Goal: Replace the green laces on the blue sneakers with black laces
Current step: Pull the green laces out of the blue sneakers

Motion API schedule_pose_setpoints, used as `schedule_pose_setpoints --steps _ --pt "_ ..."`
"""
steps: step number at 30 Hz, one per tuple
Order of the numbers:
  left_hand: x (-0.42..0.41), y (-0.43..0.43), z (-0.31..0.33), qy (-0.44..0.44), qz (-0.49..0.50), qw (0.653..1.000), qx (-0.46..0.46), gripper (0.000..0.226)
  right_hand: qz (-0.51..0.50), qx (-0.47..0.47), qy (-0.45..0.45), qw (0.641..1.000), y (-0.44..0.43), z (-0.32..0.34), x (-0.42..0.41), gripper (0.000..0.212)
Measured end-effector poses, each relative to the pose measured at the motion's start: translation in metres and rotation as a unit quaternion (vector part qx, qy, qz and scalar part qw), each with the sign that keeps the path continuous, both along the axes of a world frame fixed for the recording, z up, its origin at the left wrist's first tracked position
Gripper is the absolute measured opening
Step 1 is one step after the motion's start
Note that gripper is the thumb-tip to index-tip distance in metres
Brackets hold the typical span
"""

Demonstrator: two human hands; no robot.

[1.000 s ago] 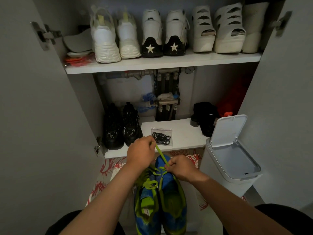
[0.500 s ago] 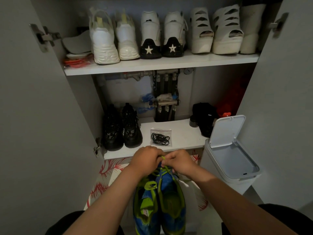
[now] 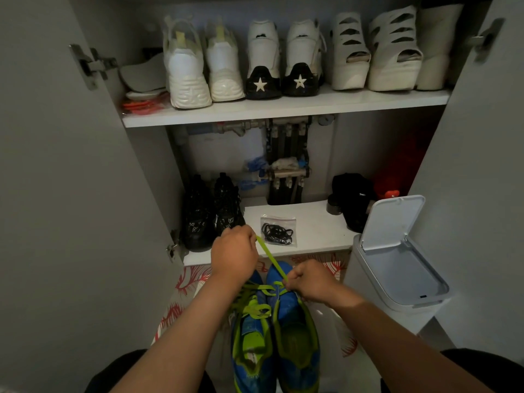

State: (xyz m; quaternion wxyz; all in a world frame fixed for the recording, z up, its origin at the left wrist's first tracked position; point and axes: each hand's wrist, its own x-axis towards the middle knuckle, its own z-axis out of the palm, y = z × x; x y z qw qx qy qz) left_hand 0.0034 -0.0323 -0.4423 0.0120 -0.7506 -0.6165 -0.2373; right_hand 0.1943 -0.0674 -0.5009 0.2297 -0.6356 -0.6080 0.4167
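Tension runs along the green lace point(image 3: 269, 258): my left hand point(image 3: 234, 258) has its grip curled tight round the free end, above the toes of the blue sneakers point(image 3: 286, 310), I judge to draw it out of the eyelets. My right hand point(image 3: 309, 282) pinches the lace at the right sneaker's eyelets, steadying it. Bagged black laces point(image 3: 278, 231) wait on the shelf point(image 3: 317, 222) just beyond the sneakers.

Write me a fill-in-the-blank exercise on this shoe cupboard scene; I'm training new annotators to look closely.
1. The lace stretched between the left hand and right hand is ____.
2. On the lower shelf, a clear bag holds ____ laces.
3. The white bin's lid stands ____.
Missing words: green; black; open.
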Motion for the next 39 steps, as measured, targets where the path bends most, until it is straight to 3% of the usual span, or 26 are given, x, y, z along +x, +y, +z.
schedule_pose_setpoints --steps 3,6,8,11,15,24,28,31,34,39 --pt "-0.004 0.0 -0.006 0.028 -0.038 0.998 -0.031 0.04 0.002 0.003 0.025 1.0 -0.002 0.006 -0.003 0.023" --pt "-0.002 -0.005 -0.011 0.033 -0.161 0.982 -0.096 0.075 -0.03 0.002 0.077 0.997 -0.003 0.014 -0.007 0.015" --pt "0.007 -0.011 -0.014 0.024 -0.225 0.965 -0.132 0.071 -0.048 0.004 0.114 0.992 -0.003 0.021 -0.008 0.013" --pt "0.016 -0.015 -0.016 0.066 -0.252 0.954 -0.147 0.046 -0.059 0.002 0.128 0.99 -0.004 0.026 -0.007 0.014" --pt "0.015 -0.014 -0.01 0.126 -0.202 0.963 -0.124 0.027 -0.052 -0.02 0.134 0.989 -0.005 0.025 -0.007 0.012" --pt "0.01 -0.013 -0.005 0.058 -0.1 0.992 -0.058 0.025 -0.004 -0.025 0.02 0.999 0.0 0.0 -0.005 0.01" --pt "0.002 -0.007 0.012 -0.13 -0.016 0.991 -0.004 0.021 0.006 -0.003 -0.032 0.999 0.001 -0.01 -0.002 0.01" --pt "-0.014 0.003 0.023 -0.173 0.042 0.984 -0.008 0.019 0.009 0.007 -0.043 0.999 0.002 -0.012 -0.002 0.009" --pt "-0.027 0.005 0.021 -0.125 0.058 0.985 -0.102 0.019 0.022 0.029 -0.073 0.997 0.001 -0.01 -0.004 0.013" --pt "-0.036 0.004 0.005 0.081 0.058 0.965 -0.245 0.026 0.044 0.046 -0.166 0.984 -0.003 -0.001 -0.012 0.018"
